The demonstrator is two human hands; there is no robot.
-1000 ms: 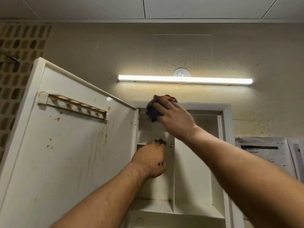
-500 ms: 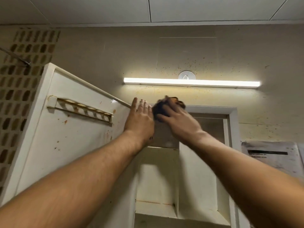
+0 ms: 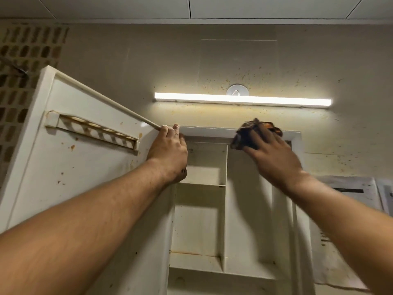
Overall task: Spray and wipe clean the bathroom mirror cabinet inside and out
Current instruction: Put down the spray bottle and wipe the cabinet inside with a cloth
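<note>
The white mirror cabinet [image 3: 212,133] hangs open on the wall, its stained shelves and a vertical divider showing inside. Its door [image 3: 74,167] swings out to the left, with a rusty slotted rack on the inner face. My left hand [image 3: 170,150] grips the cabinet's top left corner, fingers curled over the top edge. My right hand [image 3: 270,154] presses a dark crumpled cloth [image 3: 253,133] with orange patches against the top frame, right of centre. The right arm is blurred.
A lit tube lamp [image 3: 242,100] sits on the speckled wall just above the cabinet. Papers [image 3: 350,199] hang on the wall to the right. A brown tiled wall [image 3: 19,81] lies behind the door at left.
My right hand has slid the cloth rightward along the cabinet's top frame. My left hand rose from the inner shelf to the top left corner and now curls over its edge.
</note>
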